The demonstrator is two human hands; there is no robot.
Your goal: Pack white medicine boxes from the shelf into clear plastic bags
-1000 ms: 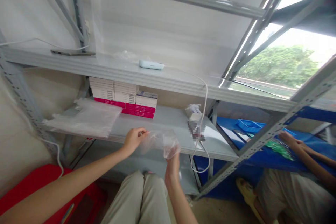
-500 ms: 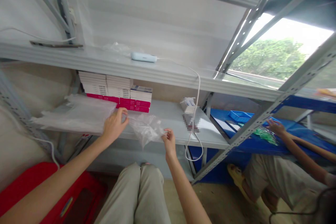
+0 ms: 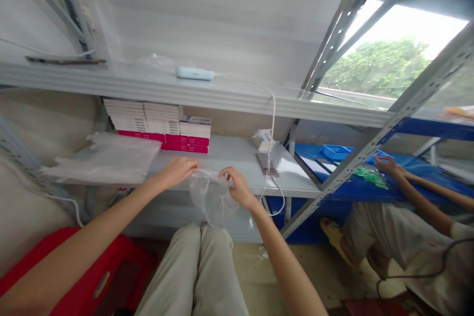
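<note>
A clear plastic bag [image 3: 213, 202] hangs between my hands, over my knees and in front of the shelf edge. My left hand [image 3: 180, 170] pinches its upper left edge. The fingers of my right hand [image 3: 239, 187] are closed on its upper right side. Left of my hands, a flat stack of clear plastic bags [image 3: 107, 158] lies on the lower shelf [image 3: 229, 155]. Behind it stand stacked white and pink boxes [image 3: 159, 126].
A pale blue device [image 3: 194, 73] with a white cable [image 3: 273, 118] lies on the upper shelf. A small white box [image 3: 263, 139] sits at the right of the lower shelf. A red stool [image 3: 70, 261] stands at left. A co-worker's hand [image 3: 387, 163] is by a blue tray [image 3: 335, 152].
The crumpled bag now hangs more spread out, lower over my knees. My left hand has moved right, away from the bag stack, and my hands are closer together.
</note>
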